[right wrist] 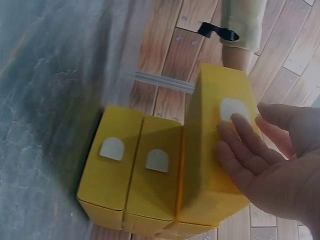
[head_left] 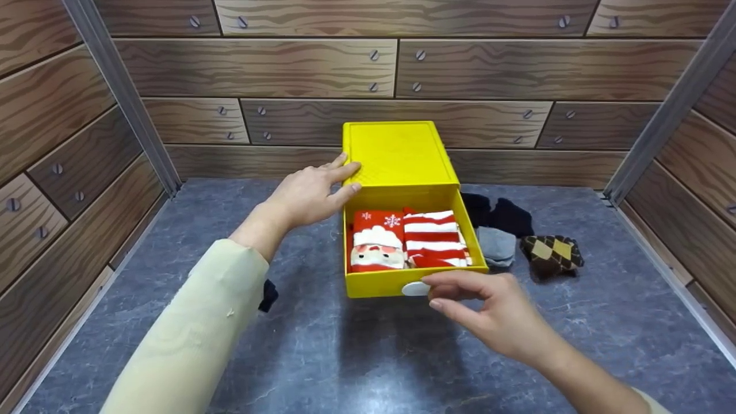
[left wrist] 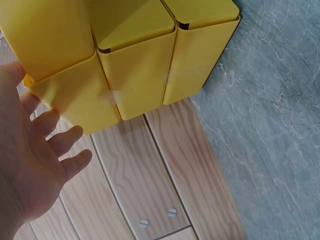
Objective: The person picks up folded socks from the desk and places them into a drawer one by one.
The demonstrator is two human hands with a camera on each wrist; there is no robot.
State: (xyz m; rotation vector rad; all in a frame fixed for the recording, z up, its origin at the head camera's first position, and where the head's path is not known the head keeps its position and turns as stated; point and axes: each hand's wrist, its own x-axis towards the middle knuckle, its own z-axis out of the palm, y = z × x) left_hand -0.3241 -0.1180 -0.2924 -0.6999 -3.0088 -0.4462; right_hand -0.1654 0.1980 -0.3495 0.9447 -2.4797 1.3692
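Yellow drawer box open, socks inside.
Left hand flat, fingers straight, at 9 o'clock; right hand fingers relaxed, touching drawer front.

Box: yellow plastic drawer box, standing on the grey tabletop near the far wall, centre of the scene.
Drawer: top drawer pulled out toward the near side, open, level; white tab on its front.
Contents left: Santa-patterned sock, folded, red and white.
Contents right: red-and-white striped sock, just beside the Santa one.
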